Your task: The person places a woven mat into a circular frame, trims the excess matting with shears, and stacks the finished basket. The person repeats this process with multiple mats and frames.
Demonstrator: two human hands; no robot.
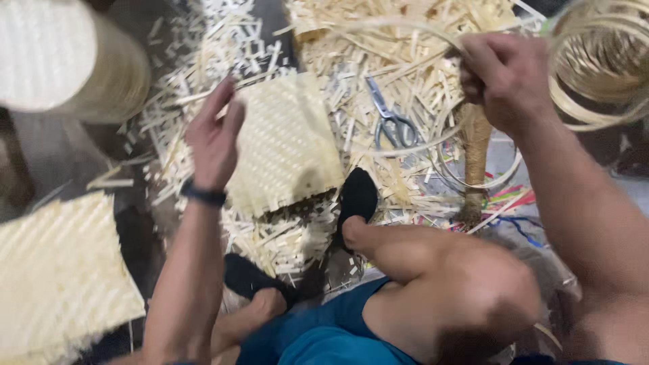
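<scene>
My left hand (215, 138) grips the left edge of a pale woven mat (287, 145) that lies on the floor among cuttings. My right hand (507, 78) is closed around thin pale cane strips (412, 145) that loop down from it over the scraps. A coil of the same cane (598, 64) sits just right of that hand. Grey scissors (392, 122) lie on the scraps between my hands. My feet in black socks (357, 196) rest near the mat's lower edge.
Pale strip offcuts (378, 61) cover the floor ahead. A woven roll (67, 57) stands at the upper left and another woven mat (57, 277) lies at the lower left. A fibre-wrapped post (476, 152) and coloured strips (514, 199) sit by my right knee.
</scene>
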